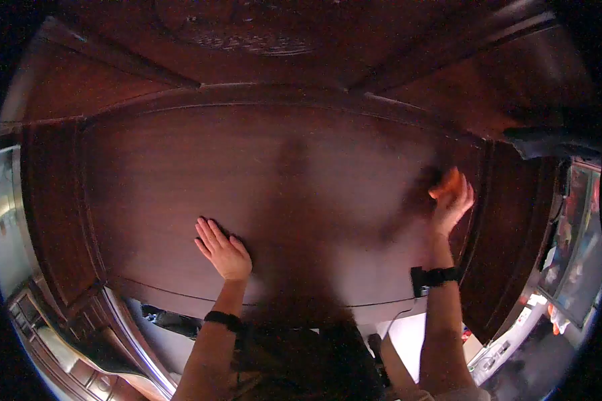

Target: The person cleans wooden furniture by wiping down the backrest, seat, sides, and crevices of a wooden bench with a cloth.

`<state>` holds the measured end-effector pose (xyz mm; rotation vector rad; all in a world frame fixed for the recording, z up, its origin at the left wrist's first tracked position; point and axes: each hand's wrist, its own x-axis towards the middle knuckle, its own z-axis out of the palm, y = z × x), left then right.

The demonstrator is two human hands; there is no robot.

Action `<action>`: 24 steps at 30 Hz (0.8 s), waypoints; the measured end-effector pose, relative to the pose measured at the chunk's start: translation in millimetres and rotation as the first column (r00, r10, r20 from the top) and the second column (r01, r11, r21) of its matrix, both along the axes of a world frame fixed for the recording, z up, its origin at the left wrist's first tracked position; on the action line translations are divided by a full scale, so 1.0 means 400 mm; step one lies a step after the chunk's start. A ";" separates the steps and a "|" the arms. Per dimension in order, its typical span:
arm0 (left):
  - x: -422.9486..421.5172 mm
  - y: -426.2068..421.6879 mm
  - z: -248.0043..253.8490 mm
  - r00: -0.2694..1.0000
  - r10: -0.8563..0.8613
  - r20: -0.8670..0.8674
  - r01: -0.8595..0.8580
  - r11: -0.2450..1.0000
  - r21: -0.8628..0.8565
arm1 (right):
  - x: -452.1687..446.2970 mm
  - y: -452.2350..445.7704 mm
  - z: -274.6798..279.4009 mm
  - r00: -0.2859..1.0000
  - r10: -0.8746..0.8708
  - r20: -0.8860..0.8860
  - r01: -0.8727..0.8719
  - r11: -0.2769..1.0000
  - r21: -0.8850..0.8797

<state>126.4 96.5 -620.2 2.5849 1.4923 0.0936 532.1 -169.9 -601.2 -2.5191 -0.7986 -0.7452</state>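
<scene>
Orange piece in the right hand at the panel's right side, left hand laid flat

The orange piece (446, 185), perhaps a cloth or a sponge, is at the right side of a dark wooden panel (180, 167), just inside the raised border there. The right hand (456, 204) has hold of it, fingers bent and partly closed around it, so that it shows mainly past the fingers on the side toward the panel's middle. Whether it presses on the wood or sits slightly off it is hard to tell; a dark shadow falls beside it.

The left hand (224, 252) grips nothing. It is spread open, palm toward the panel, left of the middle and lower than the right hand, with the fingers straight and close together and the thumb a little apart.

A black band (441, 276) circles the right wrist, with a small black box (417, 281) at its side and a thin cable (401, 313) below. Another dark band (223, 321) is on the left wrist.

Around the panel runs a wooden frame (53, 214) of the same deep reddish brown. Above, another wooden section bears a carved ornament (254, 44). Dark fabric (548, 142) lies at the upper right corner.

Farther out, more wooden furniture (104, 344) stands at lower left, and a glass-like pane (576, 247) at far right shows blurred shapes.
</scene>
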 end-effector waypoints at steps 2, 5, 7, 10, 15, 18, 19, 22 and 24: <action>0.003 -0.002 0.002 1.000 0.001 0.000 -0.001 1.000 0.001 | -0.119 0.337 0.155 0.900 0.307 -0.311 -0.225 0.936 0.272; -0.005 0.000 0.000 1.000 -0.004 -0.015 0.004 1.000 0.008 | -0.279 0.696 0.065 0.700 0.643 -0.309 -0.571 0.765 0.299; -0.001 -0.013 -0.003 1.000 -0.007 -0.021 0.007 1.000 0.009 | -0.353 0.882 -0.098 0.445 0.884 -0.145 -0.894 0.448 -0.014; -0.003 -0.008 -0.012 0.999 -0.039 0.026 0.037 0.997 0.067 | -0.271 0.933 -0.068 0.276 0.932 -0.236 -0.958 0.286 0.008; -0.002 -0.006 -0.015 0.999 -0.032 -0.035 0.035 0.996 0.082 | 0.011 0.589 -0.022 0.369 0.818 -0.441 -0.929 0.331 -0.163; 0.000 -0.012 -0.017 0.998 -0.033 -0.049 0.038 0.995 0.097 | 0.208 0.284 -0.040 0.562 0.682 -0.468 -0.827 0.457 -0.327; 0.003 -0.017 -0.016 0.998 -0.036 -0.050 0.041 0.995 0.096 | 0.264 0.172 -0.068 0.624 0.652 -0.430 -0.777 0.573 -0.261; 0.009 -0.023 -0.009 0.998 -0.034 -0.043 0.039 0.993 0.111 | 0.300 -0.052 -0.048 0.845 0.297 -0.445 -0.266 0.955 0.132; 0.012 -0.018 -0.006 0.997 -0.028 -0.076 0.036 0.994 0.105 | 0.323 -0.160 -0.082 0.751 -0.020 -0.660 0.421 0.784 0.455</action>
